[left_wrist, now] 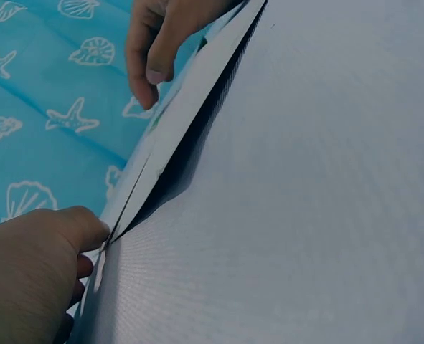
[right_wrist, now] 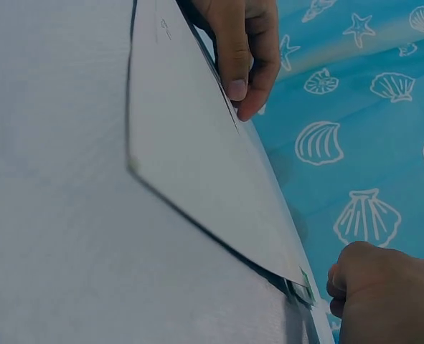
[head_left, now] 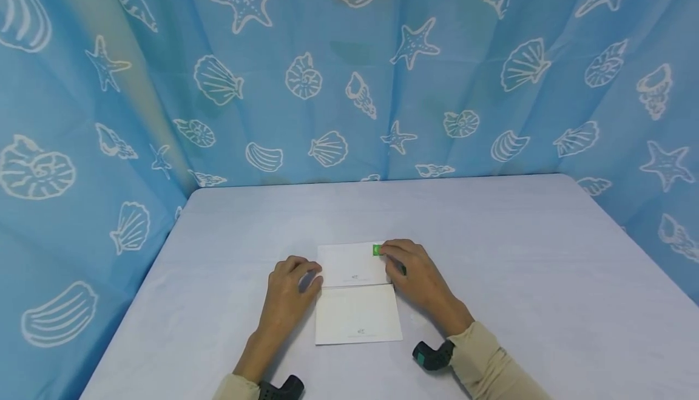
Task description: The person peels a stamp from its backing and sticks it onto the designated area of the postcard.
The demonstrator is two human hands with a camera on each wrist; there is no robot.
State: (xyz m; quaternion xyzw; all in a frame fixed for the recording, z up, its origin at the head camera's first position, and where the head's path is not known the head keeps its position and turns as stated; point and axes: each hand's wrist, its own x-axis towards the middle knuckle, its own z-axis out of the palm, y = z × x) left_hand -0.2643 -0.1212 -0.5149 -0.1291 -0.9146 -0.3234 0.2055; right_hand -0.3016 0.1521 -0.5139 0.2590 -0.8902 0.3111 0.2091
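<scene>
Two white card panels, one above the other, lie on the table in the head view: the far panel and the near panel, with a thin line between them and a small printed mark on each. My left hand touches the far panel's left edge with its bent index finger and thumb. My right hand is at that panel's far right corner, fingertips on a small green piece. More green shows between thumb and index finger. What the right palm covers is hidden. In the right wrist view the panel's corner lifts slightly.
The table has a white cover. Behind it and along its left hangs a blue curtain with white shells and starfish. Black wrist devices sit by the left sleeve and right sleeve.
</scene>
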